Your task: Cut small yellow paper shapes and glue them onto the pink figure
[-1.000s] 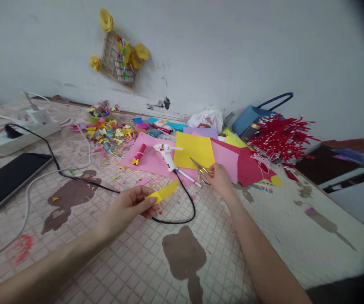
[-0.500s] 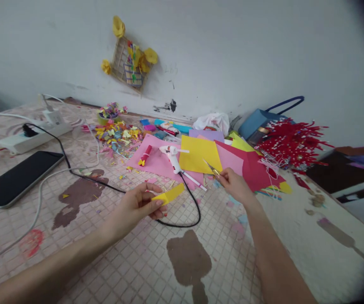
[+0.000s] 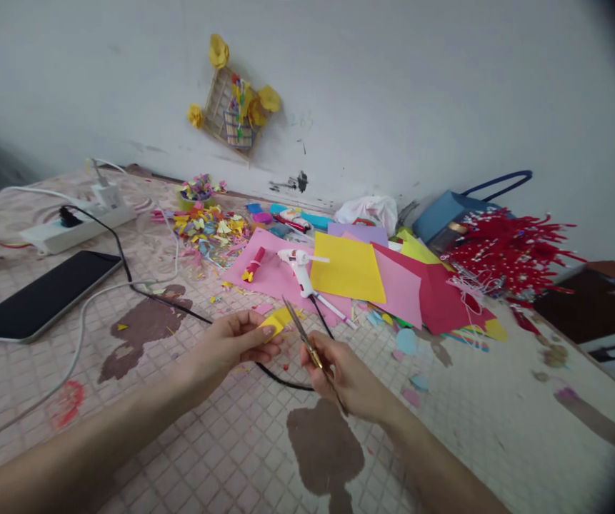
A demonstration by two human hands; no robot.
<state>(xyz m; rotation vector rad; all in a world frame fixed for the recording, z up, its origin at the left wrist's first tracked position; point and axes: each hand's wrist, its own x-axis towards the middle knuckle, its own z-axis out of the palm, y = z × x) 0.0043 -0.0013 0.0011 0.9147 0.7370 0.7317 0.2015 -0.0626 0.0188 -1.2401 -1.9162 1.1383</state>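
Note:
Pinched between the thumb and fingers of my left hand (image 3: 246,337) is a small folded strip of yellow paper (image 3: 276,323). My right hand (image 3: 347,371) is closed round a pair of slim scissors (image 3: 301,327) with a gold-coloured middle. Their narrow blades point up and to the left, close beside the right end of the yellow strip. From this view I cannot tell whether the blades touch the paper. Beyond the hands, a white glue gun (image 3: 299,270) lies on a pink sheet (image 3: 237,265), next to a large yellow sheet (image 3: 347,268).
A black cord (image 3: 143,291) runs from the power strip (image 3: 79,232) and passes behind my hands. A tablet (image 3: 44,296) lies at the left. Paper scraps (image 3: 208,232) are heaped at the back. Red fuzzy stems (image 3: 511,250) and a red sheet (image 3: 446,300) are on the right.
My right hand has come left and nearer, bringing the scissors from over the large yellow sheet to the yellow strip. The left hand still holds the strip. The view has shifted slightly.

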